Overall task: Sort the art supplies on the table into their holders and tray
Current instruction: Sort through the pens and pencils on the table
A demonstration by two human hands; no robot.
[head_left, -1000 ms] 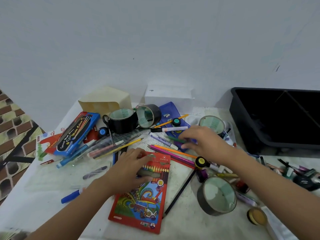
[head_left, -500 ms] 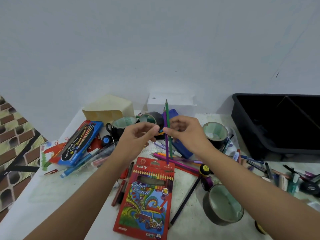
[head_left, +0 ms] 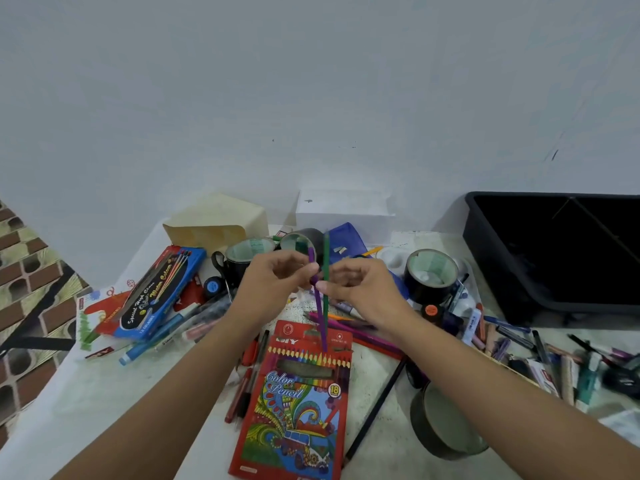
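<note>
Above the pencil box point(head_left: 294, 403), left hand point(head_left: 273, 285) pinches a purple pencil point(head_left: 321, 329), right hand point(head_left: 363, 292) a green pencil point(head_left: 326, 249), mid-shaft; likely light, stiff, slippery.

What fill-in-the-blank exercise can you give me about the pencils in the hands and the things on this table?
1. The left hand and the right hand together hold ____ pencils: a purple pencil and a green pencil.
2. The red pencil box below them shows the number ____.
3. The tray at the right side of the table is ____ in colour.

Missing words: two; 18; black.
</note>
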